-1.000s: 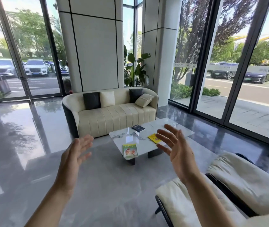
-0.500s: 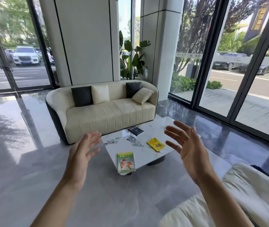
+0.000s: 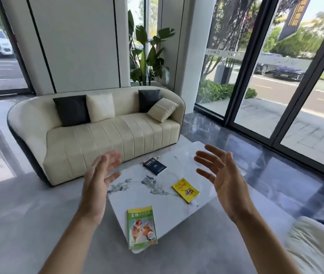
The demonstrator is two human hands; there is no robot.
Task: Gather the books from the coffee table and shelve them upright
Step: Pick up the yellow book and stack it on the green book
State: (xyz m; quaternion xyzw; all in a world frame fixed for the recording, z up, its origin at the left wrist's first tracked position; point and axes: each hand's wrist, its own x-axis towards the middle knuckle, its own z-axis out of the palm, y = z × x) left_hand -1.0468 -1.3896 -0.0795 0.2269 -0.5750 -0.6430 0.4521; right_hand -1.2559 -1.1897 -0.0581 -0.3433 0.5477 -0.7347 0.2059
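Observation:
Three books lie flat on a white marble coffee table [image 3: 179, 171]. A green book [image 3: 141, 227] rests at the table's near corner, partly over the edge. A yellow book [image 3: 185, 190] lies further right, and a dark blue book [image 3: 154, 166] sits toward the sofa side. My left hand [image 3: 99, 180] is raised above the table's left edge, fingers apart, holding nothing. My right hand [image 3: 223, 177] hovers over the table's right side, palm inward, also empty. No shelf is in view.
A cream sofa [image 3: 105, 135] with dark and light cushions stands behind the table. A cream armchair [image 3: 313, 246] sits at the lower right. A potted plant [image 3: 149, 56] stands behind the sofa. Glass walls with dark frames run along the right.
The view has closed in on the coffee table; the books appear larger and nearer. Both hands stay raised and open.

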